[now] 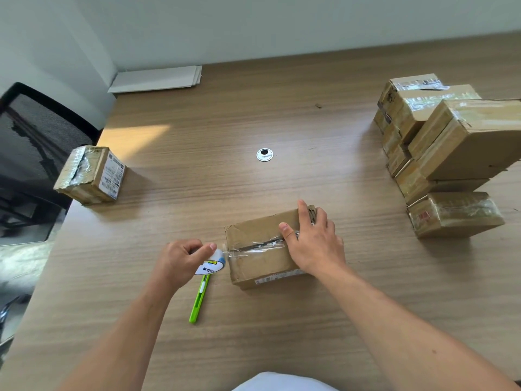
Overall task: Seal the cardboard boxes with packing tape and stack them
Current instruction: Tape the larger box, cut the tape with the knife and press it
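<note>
left hand [180, 261] grips tape roll [212, 265], centre frame | right hand [313, 244] flat, fingers straight, on box [259, 261] | risk: tape may wrinkle if pulled crooked

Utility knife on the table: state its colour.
The utility knife is bright green, clearest in the head view.

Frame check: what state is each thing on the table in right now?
Box in front: flaps closed, tape along the top seam, right hand pressing on it.
Tape roll: gripped by left hand, strip joined to the box.
Cutter: lying on the table, untouched.
Lone box: taped, at the left edge.
Stacked boxes: taped, piled at right.
</note>
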A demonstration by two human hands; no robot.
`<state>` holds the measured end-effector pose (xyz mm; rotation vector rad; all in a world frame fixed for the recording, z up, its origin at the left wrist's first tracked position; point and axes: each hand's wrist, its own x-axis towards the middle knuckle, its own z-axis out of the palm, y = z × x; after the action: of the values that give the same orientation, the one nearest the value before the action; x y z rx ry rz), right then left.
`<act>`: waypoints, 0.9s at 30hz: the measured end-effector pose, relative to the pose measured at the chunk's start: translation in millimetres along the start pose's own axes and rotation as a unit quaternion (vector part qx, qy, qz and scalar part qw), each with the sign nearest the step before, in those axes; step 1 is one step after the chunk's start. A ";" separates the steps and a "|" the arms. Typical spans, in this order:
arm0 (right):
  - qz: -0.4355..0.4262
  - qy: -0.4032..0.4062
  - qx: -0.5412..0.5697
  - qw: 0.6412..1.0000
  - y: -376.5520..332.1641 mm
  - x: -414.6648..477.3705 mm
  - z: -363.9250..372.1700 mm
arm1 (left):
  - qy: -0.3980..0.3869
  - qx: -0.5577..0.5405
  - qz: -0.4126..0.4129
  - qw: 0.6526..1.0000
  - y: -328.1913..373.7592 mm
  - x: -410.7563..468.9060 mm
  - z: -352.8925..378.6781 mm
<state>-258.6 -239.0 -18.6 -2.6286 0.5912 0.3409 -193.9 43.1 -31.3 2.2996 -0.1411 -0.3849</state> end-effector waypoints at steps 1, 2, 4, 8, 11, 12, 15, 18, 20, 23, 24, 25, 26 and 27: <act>0.000 -0.001 0.003 1.000 -0.3 -0.4 -0.5 | 0.001 0.002 -0.004 1.000 0.7 -0.1 1.4; 0.001 -0.002 0.005 1.000 -0.7 -1.0 -1.3 | 0.000 0.003 -0.008 1.000 1.2 -0.2 3.3; 0.002 -0.007 0.005 1.000 -1.8 -1.5 -3.1 | -0.002 0.005 -0.016 1.000 0.7 0.5 8.0; 0.017 -0.025 -0.007 1.000 -6.1 -2.3 -5.4 | 0.000 0.006 -0.016 1.000 2.7 1.0 17.1; 0.033 -0.035 -0.029 0.998 -10.6 -0.7 -5.1 | 0.009 0.016 -0.016 1.000 4.0 0.5 20.4; 0.036 -0.037 -0.035 0.998 -11.8 0.0 -4.7 | 0.011 0.022 -0.018 1.000 5.4 0.2 20.4; 0.040 -0.031 -0.042 0.998 -13.3 1.2 -3.9 | 0.009 0.046 -0.017 0.999 9.4 0.4 22.1; 0.040 -0.029 -0.045 0.998 -13.4 1.4 -2.5 | 0.023 0.038 -0.019 0.999 11.3 -1.4 25.2; 0.040 -0.027 -0.043 0.998 -12.8 1.7 -1.7 | 0.031 0.021 -0.032 0.999 9.8 -2.3 27.9; 0.033 -0.017 -0.036 0.999 -10.7 1.7 -0.3 | 0.029 -0.076 -0.069 0.994 4.9 -8.7 29.5; 0.031 -0.017 -0.033 0.999 -10.0 1.7 0.0 | 0.027 -0.110 -0.079 0.990 4.6 -12.2 28.8; 0.028 -0.018 -0.028 0.999 -9.3 1.4 0.1 | 0.025 -0.139 -0.080 0.987 4.7 -15.9 28.3; 0.025 -0.019 -0.022 0.999 -8.2 1.1 -0.2 | 0.022 -0.172 -0.080 0.982 4.9 -18.6 28.2; 0.021 -0.020 -0.014 0.999 -6.7 0.9 -0.7 | 0.021 -0.205 -0.079 0.975 5.5 -20.9 28.5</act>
<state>-254.7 -234.1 -16.0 -2.6333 0.6331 0.4179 -222.7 24.2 -41.0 1.9121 0.1344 -0.4033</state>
